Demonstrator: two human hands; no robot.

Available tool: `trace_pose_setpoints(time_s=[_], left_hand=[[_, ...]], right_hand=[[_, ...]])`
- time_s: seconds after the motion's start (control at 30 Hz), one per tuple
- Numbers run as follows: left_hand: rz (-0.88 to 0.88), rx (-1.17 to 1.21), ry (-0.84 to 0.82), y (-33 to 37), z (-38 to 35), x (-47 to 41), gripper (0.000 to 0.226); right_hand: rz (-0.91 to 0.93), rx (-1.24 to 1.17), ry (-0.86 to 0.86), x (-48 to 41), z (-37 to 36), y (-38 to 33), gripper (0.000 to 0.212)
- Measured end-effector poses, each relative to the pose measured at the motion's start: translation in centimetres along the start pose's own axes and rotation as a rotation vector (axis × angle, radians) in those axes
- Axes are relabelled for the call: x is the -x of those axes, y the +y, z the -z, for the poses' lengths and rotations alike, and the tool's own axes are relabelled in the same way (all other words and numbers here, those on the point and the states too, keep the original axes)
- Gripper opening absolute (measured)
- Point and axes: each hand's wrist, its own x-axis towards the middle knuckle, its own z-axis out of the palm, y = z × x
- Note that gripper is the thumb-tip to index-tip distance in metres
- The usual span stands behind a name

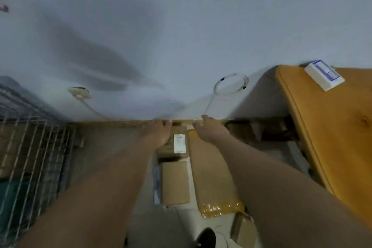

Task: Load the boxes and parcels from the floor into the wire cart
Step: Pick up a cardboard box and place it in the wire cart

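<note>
both bare arms reach straight forward from the bottom edge, nearly parallel, with the hands close together just below the middle of the view. the left hand shows its back, fingers stretched forward and loosely together, holding nothing that can be seen. it lies over the 9 o'clock edge of a small labelled box; whether it touches the box is unclear. the right hand, at 3 o'clock from the left one, dips at the wrist above the far end of the long parcel. its fingers are smeared and point away from the camera, so i cannot tell if they are spread or pinching something. a white cable, coiled on the wall, hangs down to those fingertips, but contact cannot be made out.

the parcels lie on the floor between the arms. a plain brown box sits at 6 o'clock from the labelled one, and the long parcel, yellow-taped at its near end, is at 3 o'clock from both. another small carton at 5 o'clock in the frame is partly hidden by the right forearm.

the wire cart stands at 9 o'clock, cut off by the left edge, and its contents are too dim to read. at 3 o'clock a mustard cushion carries a white box; the space under it is dark clutter. a black shoe is cropped at 6 o'clock. motion blur makes the label unreadable.
</note>
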Motion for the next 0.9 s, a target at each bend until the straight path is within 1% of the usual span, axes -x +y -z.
trace_pose_setpoints(time_s=[0.1, 0.2, 0.3, 0.4, 0.47, 0.57, 0.6, 0.63, 0.67, 0.7, 0.77, 0.8, 0.87, 0.9], left_hand=[[0.149, 0.181, -0.109, -5.8, -10.7, -3.6, 0.073], [0.309, 0.368, -0.177, -10.6, -19.3, -5.0, 0.075], [0.418, 0.517, -0.233, -13.8, -25.6, -5.9, 0.071], [0.487, 0.709, -0.252, -15.7, -29.6, -6.4, 0.076], [0.498, 0.791, -0.274, -16.0, -31.2, -6.8, 0.075], [0.492, 0.886, -0.326, -16.7, -33.0, -7.5, 0.055], [0.482, 0.926, -0.339, -17.1, -33.5, -8.0, 0.064], [0.474, 0.959, -0.342, -17.3, -33.9, -8.3, 0.079], [0.48, 0.985, -0.329, -17.7, -34.6, -8.8, 0.094], [0.477, 1.004, -0.312, -18.3, -35.4, -9.3, 0.104], [0.486, 0.997, -0.295, -18.6, -35.9, -9.6, 0.111], [0.484, 0.989, -0.284, -18.2, -35.5, -9.4, 0.106], [0.48, 0.972, -0.294, -17.3, -34.3, -8.3, 0.086], [0.465, 0.967, -0.296, -16.8, -33.7, -7.8, 0.082]], right_hand=[[-0.1, -0.127, -0.136, -4.2, -10.4, 4.4, 0.066], [-0.193, -0.252, -0.248, -7.1, -20.5, 8.7, 0.072], [-0.316, -0.378, -0.34, -8.7, -28.3, 11.7, 0.081], [-0.402, -0.532, -0.363, -9.4, -33.4, 13.6, 0.088], [-0.435, -0.631, -0.373, -9.8, -35.4, 14.6, 0.087], [-0.447, -0.747, -0.385, -10.2, -37.1, 15.4, 0.084], [-0.448, -0.778, -0.386, -10.4, -37.5, 15.5, 0.081], [-0.441, -0.808, -0.386, -10.5, -37.9, 15.6, 0.076], [-0.431, -0.842, -0.389, -10.7, -38.3, 15.7, 0.071], [-0.419, -0.874, -0.39, -10.7, -38.6, 15.6, 0.068], [-0.386, -0.909, -0.39, -10.6, -39.0, 15.6, 0.068], [-0.374, -0.916, -0.384, -10.3, -39.1, 15.6, 0.07], [-0.37, -0.953, -0.372, -9.5, -38.5, 15.7, 0.069], [-0.36, -0.971, -0.362, -9.0, -37.8, 15.7, 0.066]])
